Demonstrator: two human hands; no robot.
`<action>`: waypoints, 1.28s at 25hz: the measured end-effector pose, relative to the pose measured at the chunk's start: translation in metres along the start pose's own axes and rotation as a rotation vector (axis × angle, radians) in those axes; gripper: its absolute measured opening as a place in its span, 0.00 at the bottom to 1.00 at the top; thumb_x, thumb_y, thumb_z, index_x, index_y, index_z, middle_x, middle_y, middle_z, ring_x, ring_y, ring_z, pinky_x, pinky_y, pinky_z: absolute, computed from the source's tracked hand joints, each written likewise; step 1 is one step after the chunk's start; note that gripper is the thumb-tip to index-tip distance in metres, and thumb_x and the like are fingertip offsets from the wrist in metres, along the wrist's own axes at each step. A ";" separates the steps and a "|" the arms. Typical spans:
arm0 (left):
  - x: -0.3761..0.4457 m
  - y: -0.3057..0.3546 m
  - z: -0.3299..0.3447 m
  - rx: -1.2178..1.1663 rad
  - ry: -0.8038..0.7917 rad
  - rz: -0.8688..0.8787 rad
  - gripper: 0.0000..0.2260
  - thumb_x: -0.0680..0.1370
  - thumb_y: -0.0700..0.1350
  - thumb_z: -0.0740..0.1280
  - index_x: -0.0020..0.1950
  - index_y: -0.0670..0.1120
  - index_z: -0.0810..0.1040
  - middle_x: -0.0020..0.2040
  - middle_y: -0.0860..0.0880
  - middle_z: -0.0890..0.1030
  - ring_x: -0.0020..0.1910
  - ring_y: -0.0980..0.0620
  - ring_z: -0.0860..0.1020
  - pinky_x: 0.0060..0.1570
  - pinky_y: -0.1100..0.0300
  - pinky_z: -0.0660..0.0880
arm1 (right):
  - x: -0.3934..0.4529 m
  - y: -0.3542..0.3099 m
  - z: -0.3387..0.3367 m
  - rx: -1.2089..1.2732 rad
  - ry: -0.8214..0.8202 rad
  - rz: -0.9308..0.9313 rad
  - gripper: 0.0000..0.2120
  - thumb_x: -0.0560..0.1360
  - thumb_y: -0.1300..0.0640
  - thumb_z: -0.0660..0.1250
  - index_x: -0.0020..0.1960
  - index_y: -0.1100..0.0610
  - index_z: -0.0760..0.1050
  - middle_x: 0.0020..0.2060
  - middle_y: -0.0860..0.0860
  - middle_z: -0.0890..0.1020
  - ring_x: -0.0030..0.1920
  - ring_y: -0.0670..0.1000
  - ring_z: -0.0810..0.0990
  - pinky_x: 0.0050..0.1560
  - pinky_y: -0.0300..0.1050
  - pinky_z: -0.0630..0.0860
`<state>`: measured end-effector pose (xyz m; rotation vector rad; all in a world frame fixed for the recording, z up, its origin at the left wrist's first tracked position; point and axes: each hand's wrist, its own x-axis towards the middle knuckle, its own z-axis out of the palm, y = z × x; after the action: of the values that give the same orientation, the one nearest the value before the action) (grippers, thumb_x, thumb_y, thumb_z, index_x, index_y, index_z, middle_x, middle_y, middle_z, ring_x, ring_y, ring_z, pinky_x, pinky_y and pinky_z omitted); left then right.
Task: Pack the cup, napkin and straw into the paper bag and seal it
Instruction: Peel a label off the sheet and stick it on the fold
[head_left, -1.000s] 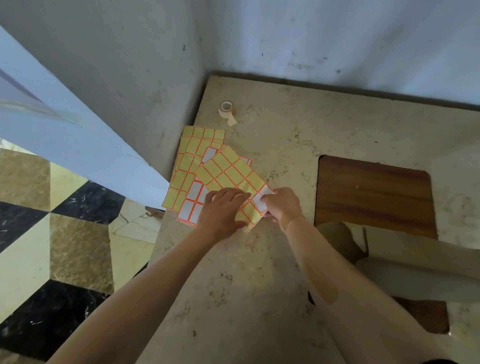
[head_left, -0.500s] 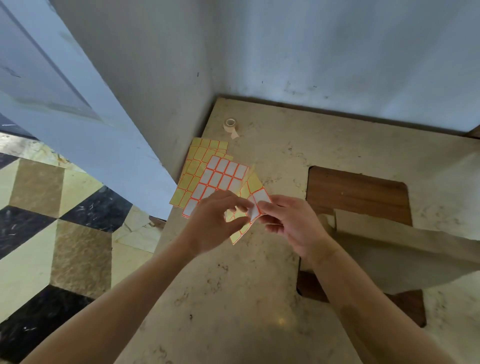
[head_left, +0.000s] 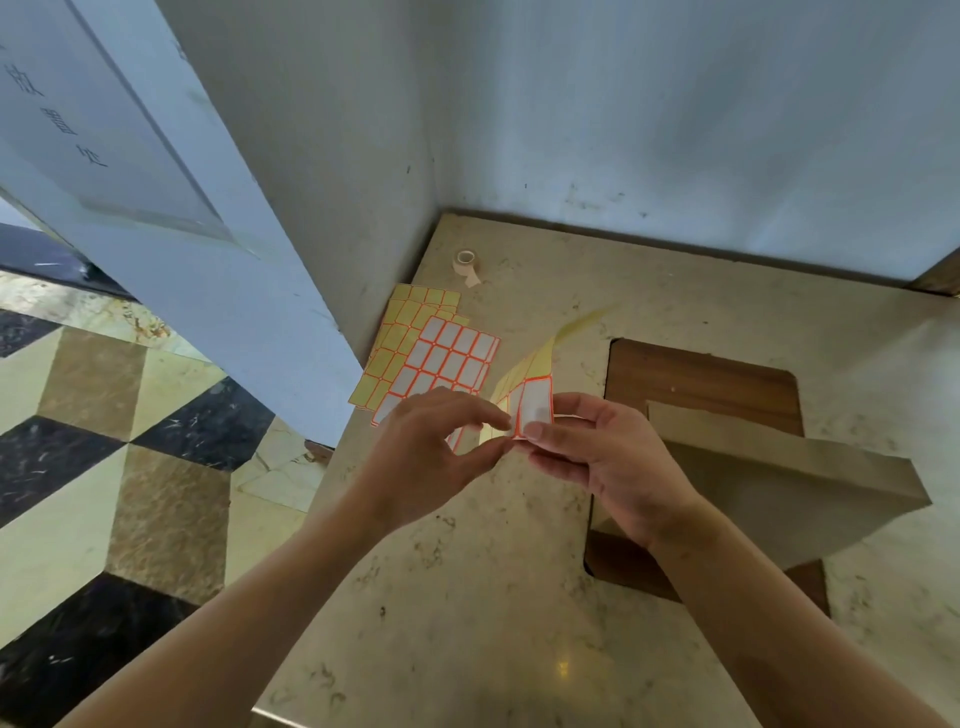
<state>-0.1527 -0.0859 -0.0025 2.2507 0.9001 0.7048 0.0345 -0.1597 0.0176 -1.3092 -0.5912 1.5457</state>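
I hold a sticker sheet of white, orange-edged labels on yellow backing above the counter. My right hand grips its lower edge with thumb and fingers. My left hand pinches the sheet's lower left corner beside the right thumb. The sheet bends, and its yellow backing curls up and away behind. A brown paper bag with a folded top lies to the right, partly behind my right wrist. Cup, napkin and straw are not visible.
More sticker sheets lie stacked at the counter's left edge by the wall. A small roll of tape stands near the back corner. A dark wooden inset sits under the bag. Patterned floor lies below on the left.
Both hands have lifted one sticker sheet off the stack and raised it to the right. The sheet is now bent between the fingers, and the white labels beneath on the stack are uncovered.
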 end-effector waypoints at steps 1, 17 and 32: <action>-0.001 0.002 0.000 0.009 0.003 0.014 0.10 0.72 0.50 0.73 0.51 0.48 0.84 0.48 0.55 0.84 0.46 0.59 0.80 0.47 0.62 0.77 | -0.002 -0.001 -0.001 -0.015 -0.005 -0.006 0.17 0.67 0.61 0.74 0.55 0.58 0.79 0.48 0.55 0.86 0.50 0.55 0.85 0.53 0.47 0.81; -0.003 0.008 -0.002 -0.078 -0.057 -0.113 0.05 0.72 0.47 0.75 0.47 0.53 0.85 0.42 0.61 0.84 0.44 0.62 0.80 0.45 0.69 0.73 | -0.005 0.006 0.006 -0.327 0.012 -0.259 0.12 0.70 0.64 0.74 0.50 0.51 0.81 0.44 0.47 0.87 0.46 0.46 0.85 0.42 0.32 0.77; 0.006 -0.017 0.000 -0.191 0.033 -0.221 0.02 0.76 0.44 0.69 0.47 0.49 0.81 0.51 0.62 0.82 0.51 0.61 0.79 0.46 0.68 0.75 | 0.028 0.011 0.008 -0.148 0.067 -0.093 0.11 0.75 0.63 0.66 0.55 0.55 0.81 0.48 0.53 0.86 0.48 0.51 0.85 0.47 0.44 0.81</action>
<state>-0.1562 -0.0710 -0.0126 1.9425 1.0326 0.6965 0.0250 -0.1377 -0.0014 -1.4187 -0.7250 1.3983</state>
